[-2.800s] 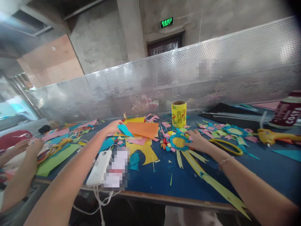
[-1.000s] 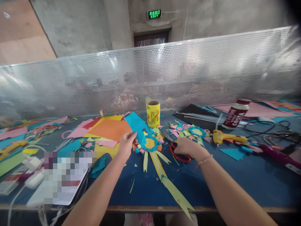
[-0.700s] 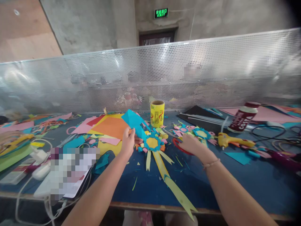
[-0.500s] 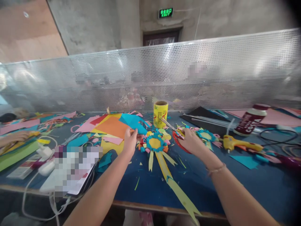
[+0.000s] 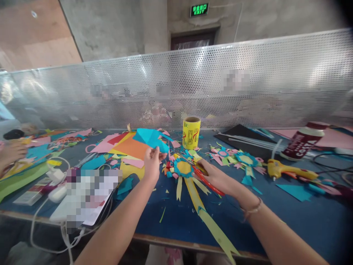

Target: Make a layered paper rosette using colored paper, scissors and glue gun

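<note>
Between the thumb and fingers of my left hand (image 5: 153, 160) is a piece of blue paper (image 5: 149, 138), raised above a stack of orange and yellow sheets. My right hand (image 5: 215, 176) grips scissors (image 5: 202, 175) with red handles; their blades point left toward the blue paper, apart from it as far as I can tell. Below the blades lies a paper rosette (image 5: 183, 168) with a yellow centre, blue ruffle and long yellow tails. A second, smaller rosette (image 5: 246, 159) lies right of my right hand.
A yellow tape roll (image 5: 191, 133) stands behind the rosette. To the right are a yellow hot glue gun (image 5: 289, 170) and a tilted COSTA bottle (image 5: 303, 141). White cables (image 5: 32, 235) and a charger (image 5: 55, 178) lie left. Another person's hand (image 5: 12, 154) is at far left. A perforated metal screen (image 5: 124, 92) closes the back.
The scissors have swung from pointing up toward the tape roll to pointing left over the rosette. The blue paper has turned in my left hand. The view has shifted slightly.
</note>
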Available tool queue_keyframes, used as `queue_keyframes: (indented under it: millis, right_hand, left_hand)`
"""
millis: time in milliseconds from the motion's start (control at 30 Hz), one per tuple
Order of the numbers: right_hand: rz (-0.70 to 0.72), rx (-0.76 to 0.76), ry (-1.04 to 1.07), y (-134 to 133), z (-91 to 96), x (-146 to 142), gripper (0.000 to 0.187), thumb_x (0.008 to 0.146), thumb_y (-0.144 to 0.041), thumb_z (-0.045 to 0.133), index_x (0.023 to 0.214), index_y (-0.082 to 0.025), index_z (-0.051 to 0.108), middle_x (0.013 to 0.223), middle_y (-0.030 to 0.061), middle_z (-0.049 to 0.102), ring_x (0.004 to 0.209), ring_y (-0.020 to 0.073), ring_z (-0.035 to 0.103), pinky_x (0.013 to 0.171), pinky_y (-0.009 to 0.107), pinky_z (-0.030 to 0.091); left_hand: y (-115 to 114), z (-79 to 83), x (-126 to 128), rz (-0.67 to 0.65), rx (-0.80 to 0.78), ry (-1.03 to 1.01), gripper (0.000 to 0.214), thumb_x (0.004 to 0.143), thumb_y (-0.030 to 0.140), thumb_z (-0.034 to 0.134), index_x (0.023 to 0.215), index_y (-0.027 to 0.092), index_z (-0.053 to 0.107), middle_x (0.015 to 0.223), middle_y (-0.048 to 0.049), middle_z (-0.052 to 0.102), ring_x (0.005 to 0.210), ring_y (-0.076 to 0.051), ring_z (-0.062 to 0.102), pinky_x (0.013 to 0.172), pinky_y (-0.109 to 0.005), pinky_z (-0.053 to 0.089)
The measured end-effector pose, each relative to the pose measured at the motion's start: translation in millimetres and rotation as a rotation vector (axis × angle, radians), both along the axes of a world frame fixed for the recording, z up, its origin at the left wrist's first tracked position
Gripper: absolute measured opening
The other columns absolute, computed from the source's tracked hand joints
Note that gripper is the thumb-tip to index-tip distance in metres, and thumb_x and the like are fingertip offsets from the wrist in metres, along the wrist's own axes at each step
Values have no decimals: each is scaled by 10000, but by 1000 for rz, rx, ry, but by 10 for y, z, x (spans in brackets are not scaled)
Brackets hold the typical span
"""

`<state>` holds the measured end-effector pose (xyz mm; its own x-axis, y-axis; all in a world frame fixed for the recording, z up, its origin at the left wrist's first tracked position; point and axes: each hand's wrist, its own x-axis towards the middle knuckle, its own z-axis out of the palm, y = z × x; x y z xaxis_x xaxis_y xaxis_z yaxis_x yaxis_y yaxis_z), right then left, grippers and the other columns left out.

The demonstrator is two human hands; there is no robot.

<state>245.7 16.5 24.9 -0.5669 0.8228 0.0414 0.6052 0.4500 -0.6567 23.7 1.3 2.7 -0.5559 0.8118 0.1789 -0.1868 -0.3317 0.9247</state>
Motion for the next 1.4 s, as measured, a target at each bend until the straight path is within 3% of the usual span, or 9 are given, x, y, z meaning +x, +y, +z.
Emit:
queue_keyframes:
  millis: [300, 567, 1100, 1400]
  right_hand:
    - [57, -36, 66, -90, 24, -65, 361, 804, -563, 506, 838, -205, 474, 797, 33, 617, 712, 176, 557, 655, 307, 446]
    - [88, -45, 73, -85, -14, -68, 354, 846, -558, 466, 840, -205, 496, 817, 31, 585, 752, 182, 556, 676, 324, 445]
    - [66, -110, 117, -118, 23, -79, 349, 832, -555, 489, 807, -208, 516, 804, 27, 573, 720, 173, 536, 665, 329, 439]
    - [68, -122, 150, -96, -13, -81, 367, 816, -571, 508, 765, -207, 492, 678, -14, 509, 624, 135, 462, 579, 286, 395]
  left_hand:
    - [-26, -32, 67, -58, -22, 64, 321, 743, 465, 645, 716, 201, 466, 567, 33, 540, 571, -134, 609, 580, -243, 465]
    - [-50, -14, 116, -74, -36, 82, 338, 704, 464, 680, 682, 186, 489, 539, 31, 554, 503, -120, 578, 528, -230, 457]
    - [-63, -18, 109, -103, -56, 166, 304, 748, 452, 651, 682, 174, 545, 547, 1, 590, 506, -125, 583, 541, -233, 456]
    - [-82, 11, 96, -134, -19, 181, 171, 752, 333, 623, 708, 179, 564, 603, -1, 604, 580, -142, 624, 611, -257, 500]
